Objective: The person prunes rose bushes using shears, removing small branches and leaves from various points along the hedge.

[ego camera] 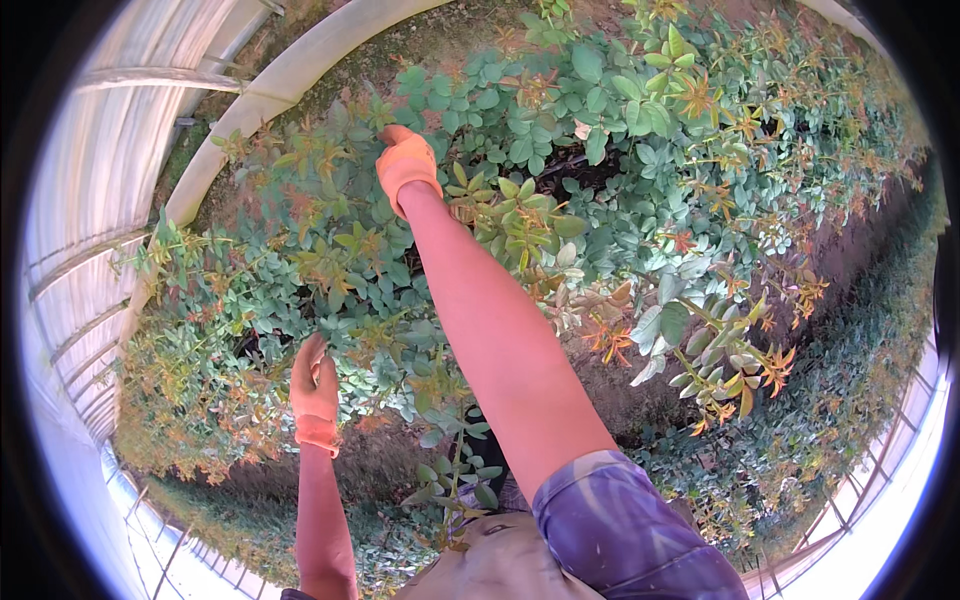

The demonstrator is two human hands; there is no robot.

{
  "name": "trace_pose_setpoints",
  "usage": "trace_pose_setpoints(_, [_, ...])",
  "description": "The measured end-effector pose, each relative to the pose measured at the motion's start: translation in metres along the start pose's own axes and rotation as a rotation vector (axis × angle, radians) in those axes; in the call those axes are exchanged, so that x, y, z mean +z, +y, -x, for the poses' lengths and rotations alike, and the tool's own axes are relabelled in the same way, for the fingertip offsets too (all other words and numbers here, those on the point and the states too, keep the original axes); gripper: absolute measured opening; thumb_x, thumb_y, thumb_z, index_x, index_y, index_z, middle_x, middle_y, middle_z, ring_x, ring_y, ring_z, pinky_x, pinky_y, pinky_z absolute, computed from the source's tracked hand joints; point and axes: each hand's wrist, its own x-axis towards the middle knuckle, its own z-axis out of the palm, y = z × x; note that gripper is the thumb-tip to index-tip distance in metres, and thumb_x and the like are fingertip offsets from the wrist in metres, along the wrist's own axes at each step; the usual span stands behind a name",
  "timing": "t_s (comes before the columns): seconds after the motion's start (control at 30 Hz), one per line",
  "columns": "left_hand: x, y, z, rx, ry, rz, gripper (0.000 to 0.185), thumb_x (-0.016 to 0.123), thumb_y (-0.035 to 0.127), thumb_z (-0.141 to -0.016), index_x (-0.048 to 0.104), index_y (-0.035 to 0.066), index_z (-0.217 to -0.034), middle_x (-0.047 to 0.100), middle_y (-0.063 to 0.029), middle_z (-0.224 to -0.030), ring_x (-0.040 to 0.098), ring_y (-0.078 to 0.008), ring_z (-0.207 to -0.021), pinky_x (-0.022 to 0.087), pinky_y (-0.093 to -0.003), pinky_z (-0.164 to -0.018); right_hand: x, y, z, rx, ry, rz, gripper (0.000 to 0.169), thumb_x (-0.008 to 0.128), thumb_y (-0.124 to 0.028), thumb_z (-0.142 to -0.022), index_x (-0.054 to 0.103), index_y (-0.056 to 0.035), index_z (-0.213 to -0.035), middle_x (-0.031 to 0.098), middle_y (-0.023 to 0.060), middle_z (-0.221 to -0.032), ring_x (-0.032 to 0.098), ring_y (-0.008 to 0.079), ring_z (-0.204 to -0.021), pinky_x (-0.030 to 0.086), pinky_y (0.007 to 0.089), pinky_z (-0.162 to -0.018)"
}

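Observation:
Leafy rose bushes (525, 112) with green leaves and reddish young shoots fill the bed before me. My right hand (407, 161), in an orange work glove, reaches to the far side among the shoots; its fingers are partly hidden by leaves, and whether they grip a stem does not show. Nearer and to the left, my left hand (315, 386), gloved in orange too, is at the near side of the foliage. Its fingers are slightly bent, with the thumb apart, and nothing is seen in it. Close to my body a leafy stem (455, 465) stands upright.
A pale curved pipe or beam (262, 101) runs beyond the bed at the upper left, beside translucent greenhouse sheeting (124, 142) on ribs. Behind me lie a soil path (645, 397) and another row of plants (840, 367). Orange-tipped shoots (720, 367) lean out over the path at the right.

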Motion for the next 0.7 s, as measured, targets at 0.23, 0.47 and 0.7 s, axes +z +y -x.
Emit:
trace_pose_setpoints(0.23, [-0.015,0.003,0.049,-0.143,-0.002,0.026,0.041,0.055,0.007,-0.101,0.057,-0.003,-0.141,0.065,-0.0174,-0.137,0.062,-0.0248,-0.128,0.047,-0.0365,-0.108,-0.003,-0.036,-0.034,-0.167,-0.476,1.161,0.047,0.066,-0.010,-0.082,0.069,-0.0185,-0.129,0.074,0.0128,-0.117,0.072,0.0352,-0.108,0.060,0.0450,-0.088])
trace_pose_setpoints(0.47, [0.000,0.018,0.064,-0.239,-0.093,0.099,0.041,0.058,0.011,-0.100,0.059,-0.002,-0.139,0.066,-0.0183,-0.134,0.063,-0.0248,-0.125,0.049,-0.0356,-0.105,-0.006,-0.002,-0.067,-0.260,-0.430,1.108,0.071,0.063,-0.007,-0.083,0.053,-0.0306,-0.150,0.067,0.0095,-0.134,0.068,0.0317,-0.118,0.059,0.0434,-0.091])
trace_pose_setpoints(0.7, [-0.002,-0.001,0.075,-0.215,-0.116,0.110,0.039,0.059,0.009,-0.100,0.059,-0.001,-0.138,0.067,-0.0169,-0.133,0.064,-0.0236,-0.124,0.049,-0.0355,-0.104,-0.004,0.046,-0.086,-0.010,-0.366,0.520,0.059,0.059,-0.001,-0.094,0.055,-0.0240,-0.148,0.066,0.0053,-0.138,0.070,0.0275,-0.109,0.056,0.0420,-0.091])
